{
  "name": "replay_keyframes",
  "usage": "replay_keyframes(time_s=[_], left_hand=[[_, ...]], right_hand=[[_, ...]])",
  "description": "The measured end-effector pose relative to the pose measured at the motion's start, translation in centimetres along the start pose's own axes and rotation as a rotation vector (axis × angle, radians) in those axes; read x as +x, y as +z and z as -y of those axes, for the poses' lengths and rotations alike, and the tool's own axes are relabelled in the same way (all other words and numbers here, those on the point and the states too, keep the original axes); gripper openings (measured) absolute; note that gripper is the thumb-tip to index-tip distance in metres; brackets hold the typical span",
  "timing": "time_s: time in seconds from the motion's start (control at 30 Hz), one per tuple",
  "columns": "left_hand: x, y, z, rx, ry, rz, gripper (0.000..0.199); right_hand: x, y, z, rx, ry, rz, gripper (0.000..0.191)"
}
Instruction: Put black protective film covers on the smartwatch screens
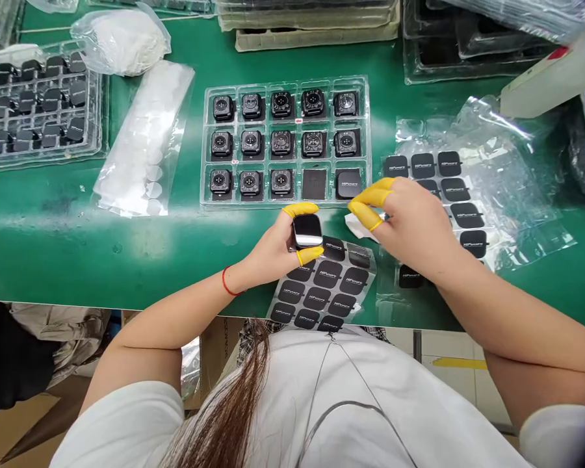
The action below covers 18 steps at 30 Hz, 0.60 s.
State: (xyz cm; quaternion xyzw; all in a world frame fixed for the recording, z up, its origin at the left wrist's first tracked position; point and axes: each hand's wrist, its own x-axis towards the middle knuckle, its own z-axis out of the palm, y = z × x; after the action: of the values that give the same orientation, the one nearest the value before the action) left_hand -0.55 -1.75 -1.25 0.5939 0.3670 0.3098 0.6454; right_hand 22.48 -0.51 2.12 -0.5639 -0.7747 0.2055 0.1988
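We hold the watch [307, 231] in our left hand [272, 252], gripped by its edges between thumb and finger. It is probably light, stiff and slick, its glassy face easily scratched, so the sides seem the safest hold. Nearer us than that hand lies the sticker sheet [316, 298]; beyond it, the tray [203, 175]. Our right hand [416, 224] bends over a white scrap [359, 227]; we cannot tell if it grips anything.

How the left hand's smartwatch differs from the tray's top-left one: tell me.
The held smartwatch shows its glossy screen; the top-left smartwatch shows its sensor back.
The held smartwatch is gripped by the left hand; the top-left smartwatch lies in the tray.
Both are dark with rounded corners.
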Motion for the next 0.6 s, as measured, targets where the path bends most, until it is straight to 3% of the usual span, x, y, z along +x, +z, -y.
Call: replay_keyframes(time_s=[0.07,0.17,0.27,0.37,0.47,0.6], left_hand=[[-0.1,-0.1,-0.3,-0.034,-0.019,0.033,0.059],[-0.4,0.0,-0.7,0.000,0.000,0.053,0.059],[-0.4,0.1,-0.7,0.003,0.010,0.055,0.057],[-0.4,0.3,-0.5,0.045,0.071,0.056,0.057],[-0.4,0.3,-0.4,0.183,0.128,0.054,0.055],[-0.2,0.2,-0.5,0.125,0.078,0.019,0.056]], right_hand=[[-0.9,0.2,-1.5,-0.191,-0.012,0.039,0.022],[-2.0,0.6,-2.3,-0.189,-0.018,0.101,0.023],[-2.3,0.5,-0.2,-0.035,-0.037,-0.029,0.019],[-1.8,0.9,2.9,0.051,-0.310,-0.080,0.015],[-0.7,2.2,4.3,0.028,-0.560,-0.119,0.019],[0.2,3.4,3.4,0.006,-0.534,-0.299,0.015]])
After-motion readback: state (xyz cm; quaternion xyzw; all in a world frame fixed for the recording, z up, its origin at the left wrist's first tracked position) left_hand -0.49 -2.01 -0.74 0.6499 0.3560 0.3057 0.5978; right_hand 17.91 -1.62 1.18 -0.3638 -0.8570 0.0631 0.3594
